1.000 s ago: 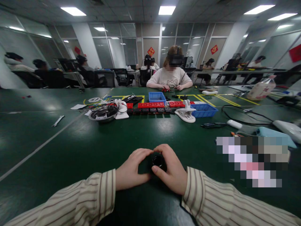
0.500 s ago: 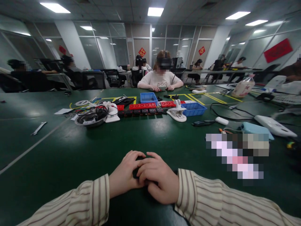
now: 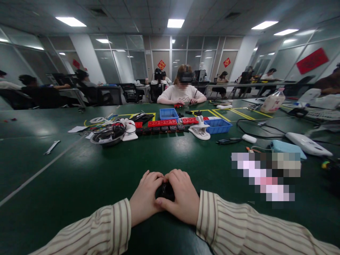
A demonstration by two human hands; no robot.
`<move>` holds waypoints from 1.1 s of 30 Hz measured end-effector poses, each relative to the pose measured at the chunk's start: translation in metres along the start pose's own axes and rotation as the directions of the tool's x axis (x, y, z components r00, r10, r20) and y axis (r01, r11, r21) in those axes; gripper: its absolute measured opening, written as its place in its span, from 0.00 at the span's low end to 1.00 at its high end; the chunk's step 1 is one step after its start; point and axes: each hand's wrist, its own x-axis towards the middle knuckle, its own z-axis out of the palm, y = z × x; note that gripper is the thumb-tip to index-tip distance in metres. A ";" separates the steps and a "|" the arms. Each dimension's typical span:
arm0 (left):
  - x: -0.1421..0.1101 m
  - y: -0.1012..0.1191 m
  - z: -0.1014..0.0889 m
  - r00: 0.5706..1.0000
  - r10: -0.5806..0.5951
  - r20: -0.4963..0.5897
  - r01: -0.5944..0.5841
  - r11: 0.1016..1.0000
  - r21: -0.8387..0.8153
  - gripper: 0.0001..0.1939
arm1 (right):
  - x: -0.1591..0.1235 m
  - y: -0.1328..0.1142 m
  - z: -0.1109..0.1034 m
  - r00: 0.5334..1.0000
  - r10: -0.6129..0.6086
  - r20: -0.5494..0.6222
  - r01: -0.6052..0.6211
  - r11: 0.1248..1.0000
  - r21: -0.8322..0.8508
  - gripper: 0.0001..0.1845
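Observation:
Close to the table's near edge, a small glossy black object [image 3: 167,191] sits between my two hands, mostly covered, and I cannot make out its kind. My left hand [image 3: 147,194] curls around its left side with bent fingers. From the other side my right hand [image 3: 183,193] wraps it, thumb low and fingers over the far end. The fingertips of both hands meet or nearly meet above it.
Across the green table [image 3: 119,159] are red power strips [image 3: 162,123], blue bins [image 3: 217,126], a white clip [image 3: 199,129] and a metal bowl [image 3: 106,138]. A wrench [image 3: 51,147] lies left, a light-blue box [image 3: 288,148] right. Opposite sits a person [image 3: 183,88] in a headset.
My right hand has turned and spread its thumb from its fingers, so more of the black object shows. My left hand has stayed about in place. The camera has tilted up slightly.

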 end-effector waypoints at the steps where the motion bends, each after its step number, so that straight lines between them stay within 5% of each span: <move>1: 0.000 0.001 0.000 1.000 -0.003 0.004 0.003 1.000 -0.005 0.19 | 0.000 0.000 0.000 1.000 -0.005 0.015 0.005 1.000 -0.009 0.16; 6: 0.002 -0.001 -0.005 0.997 0.048 0.054 -0.044 0.996 -0.073 0.17 | 0.001 0.000 -0.005 0.970 -0.236 0.066 0.229 0.968 0.099 0.10; 11: 0.003 -0.013 -0.004 0.982 0.161 0.094 -0.153 0.985 -0.083 0.20 | 0.000 0.005 -0.004 0.853 -0.514 0.089 0.494 0.851 0.178 0.07; 14: 0.003 -0.016 -0.002 0.986 0.135 0.098 -0.128 0.989 -0.080 0.27 | 0.000 0.006 -0.004 0.811 -0.580 0.075 0.559 0.807 0.191 0.08; 17: 0.002 -0.017 0.000 0.980 0.158 0.121 -0.153 0.987 -0.047 0.28 | 0.000 0.004 -0.006 0.851 -0.526 0.010 0.514 0.835 0.195 0.12; 22: -0.001 -0.012 0.001 0.987 0.150 0.060 -0.150 0.989 -0.001 0.42 | 0.000 0.001 -0.006 0.975 -0.213 -0.066 0.220 0.965 0.141 0.23; 26: -0.004 0.000 0.000 0.989 0.132 -0.066 -0.128 0.989 0.073 0.30 | 0.001 0.000 -0.001 0.998 -0.049 -0.026 0.050 0.998 0.038 0.22; 30: -0.005 0.004 0.000 0.991 0.108 -0.083 -0.105 0.994 0.037 0.22 | 0.000 -0.002 0.000 0.997 -0.071 0.024 0.071 0.997 -0.015 0.13; 33: -0.003 0.000 -0.002 0.992 0.120 -0.030 -0.122 0.990 -0.075 0.21 | -0.001 -0.003 -0.002 0.979 -0.201 0.021 0.200 0.978 0.061 0.09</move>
